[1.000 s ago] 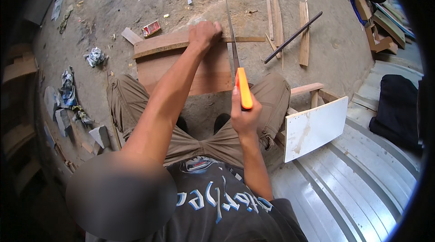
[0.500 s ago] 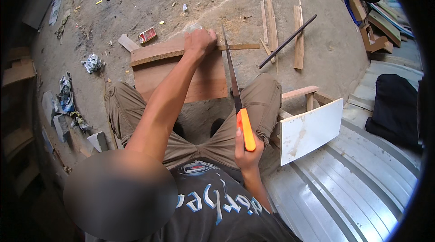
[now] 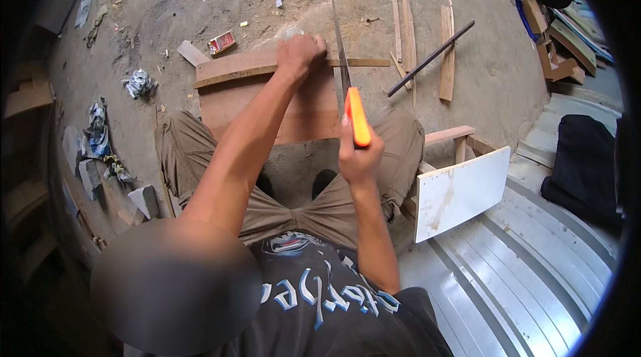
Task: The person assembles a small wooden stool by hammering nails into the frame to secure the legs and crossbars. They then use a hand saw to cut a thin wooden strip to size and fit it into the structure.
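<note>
My right hand [image 3: 360,156] is wrapped round the orange-and-yellow handle of a handsaw [image 3: 358,120]. Its blade points away from me and crosses a thin wooden strip [image 3: 234,76] just right of my left hand. That strip lies across a brown wooden board or box [image 3: 267,120] between my knees, and its right end sticks out past the board's edge. My left hand [image 3: 302,56] is closed over the strip and presses on it; the fingertips are hidden on the far side. Whether the teeth have cut into the wood cannot be made out.
Ahead on the right lie several wooden strips [image 3: 408,36] and a dark bar [image 3: 431,60]. A small wooden frame with a white panel [image 3: 461,193] stands by my right knee, beside corrugated metal sheet [image 3: 534,257]. A red packet [image 3: 222,42] and crumpled foil [image 3: 138,83] lie to the left.
My right hand has pushed the saw forward, away from my body, with the blade still across the strip. The left hand keeps its place on the strip.
</note>
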Demonstrator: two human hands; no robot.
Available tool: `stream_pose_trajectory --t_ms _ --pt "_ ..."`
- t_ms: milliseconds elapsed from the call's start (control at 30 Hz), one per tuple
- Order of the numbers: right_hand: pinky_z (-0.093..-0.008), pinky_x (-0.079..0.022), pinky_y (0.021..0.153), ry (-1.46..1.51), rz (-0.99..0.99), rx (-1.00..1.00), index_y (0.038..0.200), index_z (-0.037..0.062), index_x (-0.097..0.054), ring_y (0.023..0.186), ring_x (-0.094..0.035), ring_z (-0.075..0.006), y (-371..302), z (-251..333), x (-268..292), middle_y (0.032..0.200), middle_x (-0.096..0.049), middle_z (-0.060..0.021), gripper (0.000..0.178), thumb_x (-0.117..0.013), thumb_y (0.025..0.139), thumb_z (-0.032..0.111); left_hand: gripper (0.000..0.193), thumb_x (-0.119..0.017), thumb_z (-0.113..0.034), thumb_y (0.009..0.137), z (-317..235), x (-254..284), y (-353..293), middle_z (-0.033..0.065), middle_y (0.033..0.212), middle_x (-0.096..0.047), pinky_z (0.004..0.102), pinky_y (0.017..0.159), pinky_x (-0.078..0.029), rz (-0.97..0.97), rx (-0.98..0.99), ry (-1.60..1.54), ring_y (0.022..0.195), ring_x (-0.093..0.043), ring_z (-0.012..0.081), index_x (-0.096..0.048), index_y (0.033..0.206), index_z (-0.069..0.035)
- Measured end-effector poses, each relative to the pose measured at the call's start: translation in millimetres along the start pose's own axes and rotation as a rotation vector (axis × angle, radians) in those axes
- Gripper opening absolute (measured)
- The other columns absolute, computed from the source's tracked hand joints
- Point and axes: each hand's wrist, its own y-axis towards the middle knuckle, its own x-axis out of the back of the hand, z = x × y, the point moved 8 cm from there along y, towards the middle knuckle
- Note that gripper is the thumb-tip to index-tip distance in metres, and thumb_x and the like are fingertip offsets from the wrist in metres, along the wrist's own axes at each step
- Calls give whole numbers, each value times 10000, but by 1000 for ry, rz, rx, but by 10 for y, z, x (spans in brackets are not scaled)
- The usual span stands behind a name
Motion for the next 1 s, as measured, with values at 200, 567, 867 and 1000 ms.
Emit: stream_pose_trajectory --t_ms 200,567,867,1000 --pt "-333 -516 843 -75 27 101 1229 -100 -644 908 -702 -207 -886 303 456 973 -730 -177 315 -577 979 80 578 -368 -402 957 -48 62 -29 298 1018 -697 538 969 -450 -18 8 -36 1002 -670 450 -745 948 36" --pt "-335 -437 507 -21 5 -53 836 -12 -634 525 -576 -151 -955 186 421 588 -554 -108 176 -676 940 123 578 -362 -395 956 -74 114 -56 298 1017 -695 539 970 -450 -12 25 -33 1002 -665 467 -745 942 37" --pt "-292 -401 516 -5 -11 -53 836 -19 -649 576 -489 -73 -1041 -43 648 608 -538 -4 210 -668 958 150 587 -354 -411 978 -56 89 -111 269 1061 -707 518 1020 -414 5 53 0 1059 -672 419 -751 1003 21" --pt "-302 -392 516 17 -34 42 820 -17 -631 565 -463 -74 -645 90 483 593 -518 -21 244 -669 965 175 581 -353 -408 987 -100 111 -79 256 1085 -710 505 1048 -392 20 63 24 1082 -673 395 -753 1023 12"
